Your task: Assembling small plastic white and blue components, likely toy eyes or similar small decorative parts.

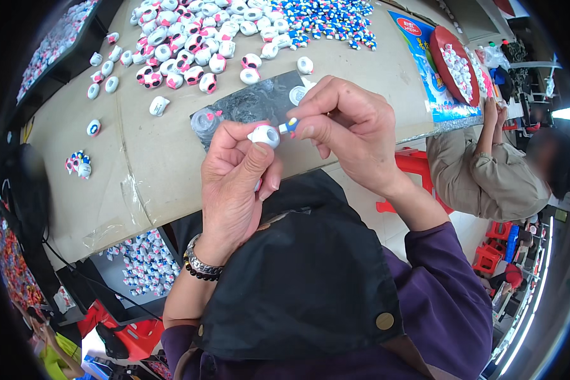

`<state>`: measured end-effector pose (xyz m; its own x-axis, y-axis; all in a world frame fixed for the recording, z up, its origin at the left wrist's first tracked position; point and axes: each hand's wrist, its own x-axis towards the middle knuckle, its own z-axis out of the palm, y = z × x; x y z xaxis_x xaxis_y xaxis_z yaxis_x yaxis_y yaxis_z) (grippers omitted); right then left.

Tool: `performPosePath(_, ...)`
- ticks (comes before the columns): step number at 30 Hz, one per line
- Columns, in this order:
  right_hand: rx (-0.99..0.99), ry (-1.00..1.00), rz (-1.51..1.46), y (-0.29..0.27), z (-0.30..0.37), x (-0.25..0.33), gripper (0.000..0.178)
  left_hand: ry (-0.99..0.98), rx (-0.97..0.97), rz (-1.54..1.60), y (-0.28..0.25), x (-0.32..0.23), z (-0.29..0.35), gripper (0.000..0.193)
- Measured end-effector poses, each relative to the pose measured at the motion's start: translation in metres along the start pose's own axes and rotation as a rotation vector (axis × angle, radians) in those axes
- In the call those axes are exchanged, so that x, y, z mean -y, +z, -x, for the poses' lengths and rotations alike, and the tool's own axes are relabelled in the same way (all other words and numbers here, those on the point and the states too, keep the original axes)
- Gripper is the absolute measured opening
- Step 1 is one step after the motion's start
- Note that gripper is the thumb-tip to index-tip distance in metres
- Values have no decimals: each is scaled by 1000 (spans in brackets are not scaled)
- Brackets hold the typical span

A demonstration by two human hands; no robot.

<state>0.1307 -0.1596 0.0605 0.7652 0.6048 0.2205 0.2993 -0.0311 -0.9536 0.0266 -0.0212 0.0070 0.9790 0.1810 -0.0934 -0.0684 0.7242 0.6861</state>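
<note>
My left hand (pixel 234 174) is closed around a small white toy figure head (pixel 266 135), whose round opening is turned to the right. Between thumb and fingers, my right hand (pixel 354 130) pinches a tiny blue-and-white toy body (pixel 289 126) close against that opening; whether the two touch I cannot tell. A bit of something white and pink shows lower in my left palm, mostly hidden. Just beyond both hands lies a dark flat slab (pixel 250 101) with a whitish round piece (pixel 297 95) and small pink bits on it.
Toy heads (pixel 196 44) and blue toy bodies (pixel 329 22) are heaped at the table's far side. Joined figures fill a tray (pixel 104 272) below the left edge. A red plate (pixel 440 63) stands right, near a seated person (pixel 494 171) and a red stool (pixel 415 171).
</note>
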Motion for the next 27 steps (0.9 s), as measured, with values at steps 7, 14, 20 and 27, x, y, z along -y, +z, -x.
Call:
performPosePath(7, -26, -131, 79, -1, 1, 0, 12, -138, -54, 50, 11, -13, 5, 25)
performPosePath(14, 111, -477, 304, -7, -3, -7, 19, -290, -2, 215, 7, -14, 4, 28)
performPosePath(20, 200, -510, 403, -1, -8, 0, 20, -245, -1, 192, 6, -21, 2, 23)
performPosePath(27, 165, -632, 585, 4, 6, 7, 23, -202, 14, 171, 13, -13, 6, 17)
